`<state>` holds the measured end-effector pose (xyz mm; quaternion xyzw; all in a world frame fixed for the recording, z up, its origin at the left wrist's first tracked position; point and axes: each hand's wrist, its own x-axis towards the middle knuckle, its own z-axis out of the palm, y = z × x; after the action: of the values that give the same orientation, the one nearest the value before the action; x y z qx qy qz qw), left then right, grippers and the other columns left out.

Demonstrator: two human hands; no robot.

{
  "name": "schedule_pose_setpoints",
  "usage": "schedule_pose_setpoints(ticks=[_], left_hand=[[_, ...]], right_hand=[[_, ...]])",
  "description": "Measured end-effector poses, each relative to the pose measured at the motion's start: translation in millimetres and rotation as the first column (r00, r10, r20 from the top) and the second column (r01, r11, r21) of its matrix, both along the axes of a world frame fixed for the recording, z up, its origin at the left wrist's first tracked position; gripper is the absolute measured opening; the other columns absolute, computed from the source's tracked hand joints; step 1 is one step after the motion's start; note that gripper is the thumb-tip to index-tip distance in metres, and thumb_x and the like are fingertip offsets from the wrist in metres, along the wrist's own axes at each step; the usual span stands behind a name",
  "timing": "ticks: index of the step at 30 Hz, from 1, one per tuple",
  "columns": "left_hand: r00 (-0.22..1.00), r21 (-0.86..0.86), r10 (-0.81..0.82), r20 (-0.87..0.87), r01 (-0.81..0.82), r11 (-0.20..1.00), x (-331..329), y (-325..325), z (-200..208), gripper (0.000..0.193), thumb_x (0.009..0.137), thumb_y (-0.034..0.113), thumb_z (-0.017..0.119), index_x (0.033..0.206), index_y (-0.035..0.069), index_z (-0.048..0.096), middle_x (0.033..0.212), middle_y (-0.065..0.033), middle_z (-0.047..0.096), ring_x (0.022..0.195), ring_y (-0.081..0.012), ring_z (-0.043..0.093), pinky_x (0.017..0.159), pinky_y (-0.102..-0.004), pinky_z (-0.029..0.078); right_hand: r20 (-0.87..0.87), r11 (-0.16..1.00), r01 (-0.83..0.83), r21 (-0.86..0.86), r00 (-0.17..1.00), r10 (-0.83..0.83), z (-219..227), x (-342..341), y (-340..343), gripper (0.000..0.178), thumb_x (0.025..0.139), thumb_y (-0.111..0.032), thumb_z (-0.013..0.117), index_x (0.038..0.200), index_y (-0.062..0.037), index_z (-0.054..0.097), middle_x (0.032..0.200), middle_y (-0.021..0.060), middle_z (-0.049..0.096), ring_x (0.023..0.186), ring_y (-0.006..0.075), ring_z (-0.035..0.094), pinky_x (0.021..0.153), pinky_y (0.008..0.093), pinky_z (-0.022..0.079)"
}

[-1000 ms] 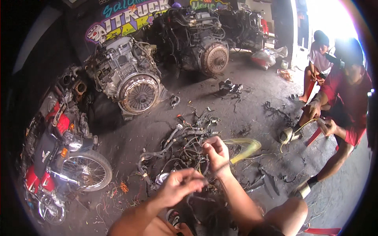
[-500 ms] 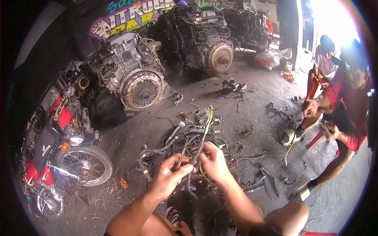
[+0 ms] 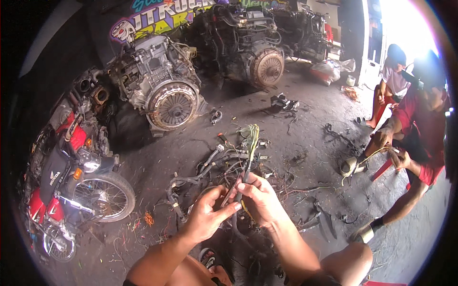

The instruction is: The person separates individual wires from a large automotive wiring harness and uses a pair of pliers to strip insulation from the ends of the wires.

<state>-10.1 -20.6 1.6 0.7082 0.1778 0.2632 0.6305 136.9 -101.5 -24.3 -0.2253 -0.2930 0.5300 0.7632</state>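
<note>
In front of me a wire harness [image 3: 247, 172] stands upright, wrapped in dark tape, with a fan of bare yellow-green wires [image 3: 253, 141] at its top end. My right hand [image 3: 261, 198] pinches the wrapped part between thumb and fingers. My left hand [image 3: 210, 212] is closed on a slim, greyish, blade-like piece [image 3: 230, 194] held against the harness; its exact kind is unclear. The harness's lower end [image 3: 237, 226] hangs below my hands. Just beyond them, a tangle of dark harness branches with connectors [image 3: 193, 180] lies on the floor.
Several engines [image 3: 174, 102] stand along the back wall. A red motorcycle [image 3: 67, 176] is at the left. On the right a seated person in red [image 3: 420, 128] handles a thin wire, beside another person [image 3: 396, 78]. Wire scraps [image 3: 305, 190] litter the floor.
My right hand has turned and shifted slightly left, its thumb now across the harness. The blade-like piece has come closer against the harness. The person in red has brought both hands together.
</note>
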Motion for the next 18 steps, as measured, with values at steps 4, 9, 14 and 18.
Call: schedule_pose_setpoints(ticks=[4, 9, 14, 18], left_hand=[[0.995, 0.040, -0.039, -0.092, 0.043, 0.998, -1, -9, 2, 0.017, 0.091, 0.009, 0.073, 0.102, 0.004, 0.062, 0.090, 0.0031, 0.058, 0.082, -0.0051, 0.053, 0.073, -0.0227, 0.045], [0.998, -0.085, -0.041, -0.043, 0.037, 0.996, -1, -12, 6, 0.023, 0.091, 0.008, 0.073, 0.110, 0.003, 0.063, 0.093, 0.0024, 0.062, 0.087, -0.0050, 0.057, 0.078, -0.0230, 0.047], [0.998, -0.088, 0.007, -0.059, -0.012, 0.996, -1, -6, 5, 0.016, 0.089, 0.006, 0.074, 0.097, 0.005, 0.060, 0.083, 0.0068, 0.055, 0.077, -0.0026, 0.048, 0.069, -0.0213, 0.041], [0.999, 0.000, 0.007, -0.050, -0.007, 1.000, -2, -5, 5, 0.015, 0.090, 0.005, 0.074, 0.095, 0.005, 0.059, 0.081, 0.0076, 0.051, 0.075, -0.0026, 0.045, 0.067, -0.0216, 0.039]], right_hand=[[-0.180, 0.998, 0.051, -0.020, 0.982, -0.054, 5, -10, -3, 0.017, 0.091, -0.014, 0.073, 0.100, -0.0057, 0.062, 0.084, -0.0006, 0.062, 0.076, 0.0108, 0.059, 0.067, 0.0261, 0.048], [-0.083, 0.998, 0.039, -0.049, 0.996, -0.043, 11, 0, -4, 0.037, 0.093, -0.024, 0.069, 0.122, -0.0038, 0.057, 0.098, 0.0039, 0.062, 0.090, 0.0136, 0.060, 0.082, 0.0301, 0.050], [-0.072, 0.997, -0.012, 0.073, 0.997, 0.017, 5, 13, -7, 0.042, 0.092, -0.030, 0.060, 0.124, -0.0046, 0.052, 0.110, 0.0071, 0.061, 0.104, 0.0180, 0.058, 0.095, 0.0331, 0.043], [0.062, 0.999, 0.008, 0.032, 0.998, -0.010, 0, 13, -3, 0.027, 0.088, -0.023, 0.061, 0.107, -0.0048, 0.056, 0.102, 0.0076, 0.062, 0.097, 0.0181, 0.060, 0.088, 0.0320, 0.045]])
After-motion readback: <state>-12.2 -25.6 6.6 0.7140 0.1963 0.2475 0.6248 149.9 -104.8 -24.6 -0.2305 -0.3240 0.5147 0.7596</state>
